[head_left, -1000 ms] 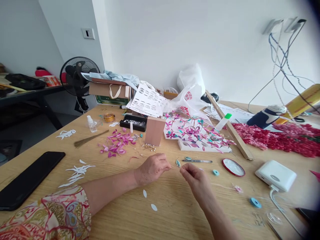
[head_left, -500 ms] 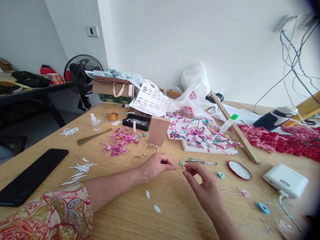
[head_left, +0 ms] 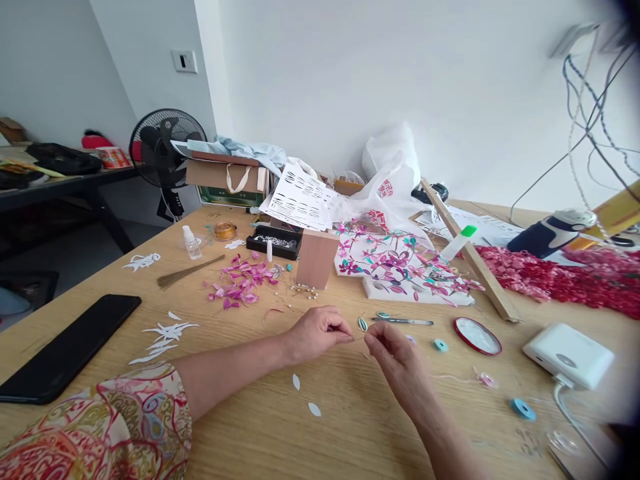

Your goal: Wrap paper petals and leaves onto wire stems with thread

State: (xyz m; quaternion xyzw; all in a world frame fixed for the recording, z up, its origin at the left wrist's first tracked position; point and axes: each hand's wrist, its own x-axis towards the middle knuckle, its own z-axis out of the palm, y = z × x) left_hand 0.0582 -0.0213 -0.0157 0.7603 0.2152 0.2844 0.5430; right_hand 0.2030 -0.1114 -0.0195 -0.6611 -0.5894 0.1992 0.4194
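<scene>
Over the middle of the table, my left hand [head_left: 319, 333] pinches one end of a thin brownish wire [head_left: 359, 338] between thumb and fingertips. My right hand [head_left: 397, 357] is closed in a pinch at the wire's other end, a short gap away. Just above the wire shows a small teal leaf [head_left: 363, 324] with a pale edge; I cannot tell if it is joined to the wire or lies on the table. Behind my right hand are a second teal leaf [head_left: 383, 315] and slim metal tweezers [head_left: 407, 321]. Two white paper leaves [head_left: 314, 409] lie in front.
Pink petals [head_left: 240, 283], a wooden block [head_left: 317, 259] and white foam with purple flowers [head_left: 417, 290] stand behind my hands. To the right are a red-rimmed lid [head_left: 477, 335], thread spools [head_left: 523, 409] and a white charger [head_left: 569, 355]. A black phone [head_left: 70, 347] lies left.
My right thumb and index finger, curved apart in a ring before, have come together at the wire. My left hand keeps its pinch. The view has shifted slightly.
</scene>
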